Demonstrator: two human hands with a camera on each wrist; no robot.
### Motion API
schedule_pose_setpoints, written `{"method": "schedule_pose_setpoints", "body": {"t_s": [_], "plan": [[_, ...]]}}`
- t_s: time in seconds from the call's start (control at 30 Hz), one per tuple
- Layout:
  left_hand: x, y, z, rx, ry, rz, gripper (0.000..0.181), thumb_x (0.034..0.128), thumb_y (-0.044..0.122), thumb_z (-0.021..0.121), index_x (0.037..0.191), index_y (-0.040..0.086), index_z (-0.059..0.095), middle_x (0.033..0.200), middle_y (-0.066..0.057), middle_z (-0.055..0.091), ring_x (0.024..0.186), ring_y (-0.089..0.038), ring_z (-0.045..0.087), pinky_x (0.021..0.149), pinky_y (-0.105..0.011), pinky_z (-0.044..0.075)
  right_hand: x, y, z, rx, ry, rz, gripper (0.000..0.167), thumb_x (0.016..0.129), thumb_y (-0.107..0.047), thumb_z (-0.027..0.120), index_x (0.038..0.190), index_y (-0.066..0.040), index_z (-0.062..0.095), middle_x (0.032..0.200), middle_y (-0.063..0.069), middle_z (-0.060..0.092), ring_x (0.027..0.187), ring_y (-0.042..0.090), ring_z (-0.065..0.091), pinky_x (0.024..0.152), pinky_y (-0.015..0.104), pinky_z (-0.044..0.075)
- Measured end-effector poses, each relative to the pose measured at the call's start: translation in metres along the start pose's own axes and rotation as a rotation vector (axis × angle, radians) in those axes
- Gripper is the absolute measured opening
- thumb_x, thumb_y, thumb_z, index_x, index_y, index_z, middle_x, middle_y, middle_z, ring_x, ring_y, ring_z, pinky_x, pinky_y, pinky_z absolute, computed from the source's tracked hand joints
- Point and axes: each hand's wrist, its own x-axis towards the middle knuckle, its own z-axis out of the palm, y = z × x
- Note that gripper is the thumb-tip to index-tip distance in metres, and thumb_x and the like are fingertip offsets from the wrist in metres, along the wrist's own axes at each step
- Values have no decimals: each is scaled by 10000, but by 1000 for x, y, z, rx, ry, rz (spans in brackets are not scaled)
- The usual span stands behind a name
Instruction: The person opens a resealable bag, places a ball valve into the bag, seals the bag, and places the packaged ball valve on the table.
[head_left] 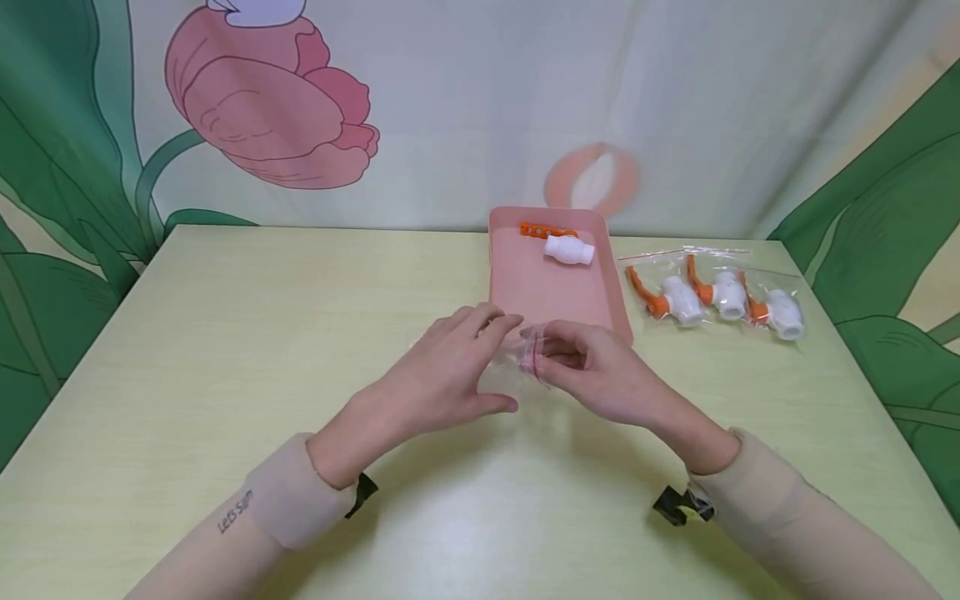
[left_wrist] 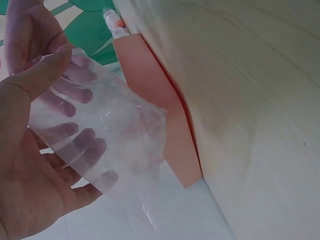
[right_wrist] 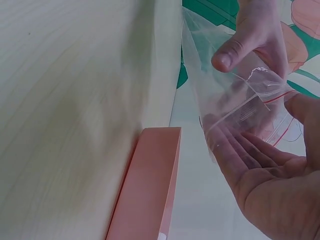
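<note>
Between my two hands hangs a clear zip-lock plastic bag (left_wrist: 130, 125) with a red line along its mouth; nothing shows inside it. My right hand (head_left: 611, 371) pinches the bag near that red line, thumb on one side and fingers on the other. Close by on the left, my left hand (head_left: 442, 371) has its thumb and fingers spread apart, with the fingers behind the clear film in the left wrist view. Both hands are above the table, just in front of a pink tray (head_left: 528, 292). A white valve body (head_left: 570, 250) and an orange handle (head_left: 538, 231) lie in the tray's far end.
Right of the tray lie several white ball valves with orange handles, each in a clear bag, including a left one (head_left: 681, 302) and a right one (head_left: 783, 315). The pale wooden table (head_left: 225, 333) ends at a printed curtain (head_left: 465, 125) behind.
</note>
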Motion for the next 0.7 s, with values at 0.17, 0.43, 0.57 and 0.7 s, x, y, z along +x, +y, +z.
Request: {"method": "schedule_pose_setpoints", "body": {"t_s": [0.17, 0.43, 0.57, 0.7], "plan": [[-1, -3, 0, -5, -3, -41, 867, 797, 329, 911, 1481, 29, 470, 1361, -89, 489, 1243, -280, 497, 1032, -464, 451, 0, 1, -3, -4, 20, -1, 310, 1008, -111, 668, 1294, 2, 626, 1152, 98, 687, 1065, 234, 687, 909, 360, 570], [-1, -7, -1, -69, 22, -56, 761, 818, 237, 896, 1425, 8, 498, 1273, -86, 529, 1156, -249, 526, 934, -362, 504, 1, -2, -3, 26, 61, -48, 286, 995, -108, 692, 1258, -4, 645, 1139, 93, 693, 1058, 233, 678, 870, 334, 578], [-2, -10, 0, -133, 27, -68, 745, 817, 211, 896, 1416, 3, 503, 1264, -90, 537, 1168, -245, 524, 975, -353, 489, -1, -5, -7, 26, 90, -68, 223, 1000, -154, 698, 1194, -44, 699, 1115, 79, 700, 1024, 222, 679, 865, 339, 581], [-2, -14, 0, -190, 25, -98, 746, 815, 201, 897, 1417, 0, 506, 1284, -91, 533, 1201, -235, 519, 1026, -353, 468, -1, -7, -16, 56, 161, -98, 158, 1017, -157, 674, 1100, -31, 721, 1042, 100, 704, 931, 244, 687, 828, 367, 594]]}}
